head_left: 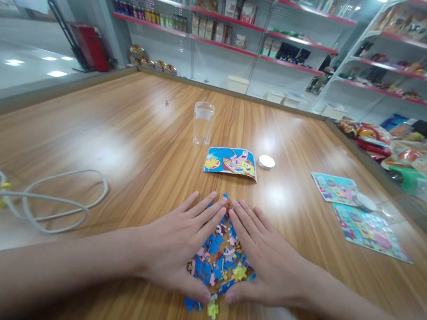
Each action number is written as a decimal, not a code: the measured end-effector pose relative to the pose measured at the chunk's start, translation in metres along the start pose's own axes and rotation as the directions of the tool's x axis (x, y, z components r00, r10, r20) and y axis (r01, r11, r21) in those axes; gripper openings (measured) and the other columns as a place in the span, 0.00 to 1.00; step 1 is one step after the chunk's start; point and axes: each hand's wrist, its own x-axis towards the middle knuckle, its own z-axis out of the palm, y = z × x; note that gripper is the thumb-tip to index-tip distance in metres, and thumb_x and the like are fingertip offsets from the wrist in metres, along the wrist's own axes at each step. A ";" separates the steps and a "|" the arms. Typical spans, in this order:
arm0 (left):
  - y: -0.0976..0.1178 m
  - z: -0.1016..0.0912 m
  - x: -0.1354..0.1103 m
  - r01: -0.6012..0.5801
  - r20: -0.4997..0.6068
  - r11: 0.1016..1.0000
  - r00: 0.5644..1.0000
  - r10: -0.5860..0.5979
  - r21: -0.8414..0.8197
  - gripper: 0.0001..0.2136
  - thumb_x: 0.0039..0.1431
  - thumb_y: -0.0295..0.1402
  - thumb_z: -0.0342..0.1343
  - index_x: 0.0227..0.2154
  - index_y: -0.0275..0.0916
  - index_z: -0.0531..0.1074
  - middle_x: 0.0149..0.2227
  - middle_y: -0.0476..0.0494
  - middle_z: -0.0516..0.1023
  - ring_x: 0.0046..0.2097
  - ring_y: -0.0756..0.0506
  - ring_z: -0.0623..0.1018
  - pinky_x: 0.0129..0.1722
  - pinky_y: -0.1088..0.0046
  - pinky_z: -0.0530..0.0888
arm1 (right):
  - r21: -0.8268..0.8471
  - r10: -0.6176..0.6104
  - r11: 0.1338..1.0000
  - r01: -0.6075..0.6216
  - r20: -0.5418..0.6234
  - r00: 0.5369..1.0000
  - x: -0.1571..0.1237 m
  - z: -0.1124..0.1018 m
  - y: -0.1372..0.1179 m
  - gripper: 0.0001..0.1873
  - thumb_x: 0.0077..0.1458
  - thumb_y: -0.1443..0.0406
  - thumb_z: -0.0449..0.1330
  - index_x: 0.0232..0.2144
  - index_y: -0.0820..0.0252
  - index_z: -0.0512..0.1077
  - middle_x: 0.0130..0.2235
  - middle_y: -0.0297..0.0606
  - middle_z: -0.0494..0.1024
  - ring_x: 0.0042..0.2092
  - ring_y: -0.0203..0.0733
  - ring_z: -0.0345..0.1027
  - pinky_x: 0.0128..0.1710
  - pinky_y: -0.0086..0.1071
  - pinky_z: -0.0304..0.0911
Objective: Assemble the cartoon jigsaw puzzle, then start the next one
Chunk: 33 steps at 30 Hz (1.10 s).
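Note:
Both hands lie flat with fingers stretched out, tips nearly meeting, over a heap of small jigsaw puzzle pieces [215,245]. My left hand [184,240] covers the heap's left side; my right hand [263,257] covers its right side. Blue, pink and yellow pieces show in the gap between them, and part of the heap is hidden under the palms. A few pieces, one of them a yellow piece [213,308], lie nearer to me, below the thumbs. Beyond the fingertips is a picture card [231,162] with cartoon figures, its edge slightly curled.
A clear plastic cup [202,126] stands behind the card, with a round white lid [266,162] to the right. Two cartoon sheets [372,232] lie right, a second lid [366,203] on them. A looped white cable [60,199] lies left. Packaged goods [412,156] line the right edge.

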 end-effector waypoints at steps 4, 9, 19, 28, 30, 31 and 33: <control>0.000 0.000 0.002 0.009 -0.001 1.000 1.000 -0.009 0.007 0.60 0.51 0.73 0.43 0.72 0.28 0.35 0.73 0.27 0.31 0.73 0.25 0.37 0.70 0.40 0.41 | 0.007 0.017 1.000 -0.017 -0.004 1.000 0.004 0.000 -0.003 0.69 0.48 0.29 0.54 0.72 0.68 0.32 0.73 0.57 0.31 0.73 0.66 0.27 0.70 0.60 0.35; -0.002 0.002 0.002 0.007 -0.005 1.000 1.000 -0.007 0.019 0.60 0.51 0.73 0.42 0.72 0.28 0.33 0.73 0.28 0.29 0.73 0.26 0.36 0.70 0.40 0.40 | 0.021 0.019 1.000 -0.019 0.011 1.000 0.004 0.000 -0.001 0.68 0.48 0.31 0.56 0.73 0.65 0.33 0.73 0.54 0.32 0.73 0.65 0.28 0.71 0.59 0.35; -0.011 0.001 0.000 -0.001 -0.024 1.000 1.000 0.001 0.012 0.59 0.52 0.73 0.41 0.72 0.31 0.30 0.73 0.28 0.29 0.73 0.26 0.35 0.69 0.38 0.38 | 0.045 0.025 0.999 -0.028 0.061 0.998 0.001 -0.006 0.003 0.68 0.49 0.30 0.54 0.72 0.67 0.30 0.73 0.54 0.28 0.73 0.63 0.25 0.71 0.58 0.34; -0.005 0.001 0.002 -0.018 -0.002 1.000 1.000 0.018 0.014 0.44 0.67 0.61 0.37 0.72 0.36 0.30 0.73 0.35 0.28 0.74 0.33 0.35 0.70 0.44 0.42 | -0.011 0.041 0.999 -0.041 0.002 0.999 0.001 -0.004 -0.007 0.54 0.61 0.38 0.49 0.72 0.65 0.33 0.73 0.52 0.35 0.73 0.64 0.27 0.70 0.63 0.38; -0.004 0.001 0.003 -0.001 0.000 1.000 1.000 0.001 0.025 0.38 0.70 0.56 0.35 0.72 0.37 0.32 0.74 0.37 0.30 0.74 0.35 0.36 0.71 0.45 0.42 | -0.024 0.053 0.998 -0.052 0.001 0.999 0.002 -0.003 -0.008 0.47 0.66 0.43 0.46 0.72 0.64 0.35 0.73 0.50 0.36 0.73 0.62 0.29 0.70 0.62 0.39; -0.003 0.001 0.003 0.009 -0.004 0.999 1.000 -0.009 0.033 0.37 0.71 0.54 0.34 0.72 0.37 0.33 0.74 0.38 0.31 0.74 0.36 0.36 0.71 0.45 0.42 | -0.034 0.061 0.998 -0.061 -0.001 0.998 0.003 -0.002 -0.008 0.43 0.69 0.46 0.45 0.72 0.64 0.36 0.73 0.49 0.37 0.74 0.61 0.29 0.70 0.62 0.40; -0.003 0.002 0.004 0.019 -0.008 0.999 1.000 -0.018 0.049 0.36 0.72 0.53 0.35 0.72 0.35 0.35 0.74 0.37 0.32 0.74 0.36 0.36 0.71 0.46 0.42 | -0.060 0.080 0.995 -0.080 -0.009 0.997 0.004 0.000 -0.008 0.37 0.71 0.52 0.42 0.72 0.65 0.38 0.73 0.48 0.38 0.74 0.59 0.29 0.70 0.61 0.40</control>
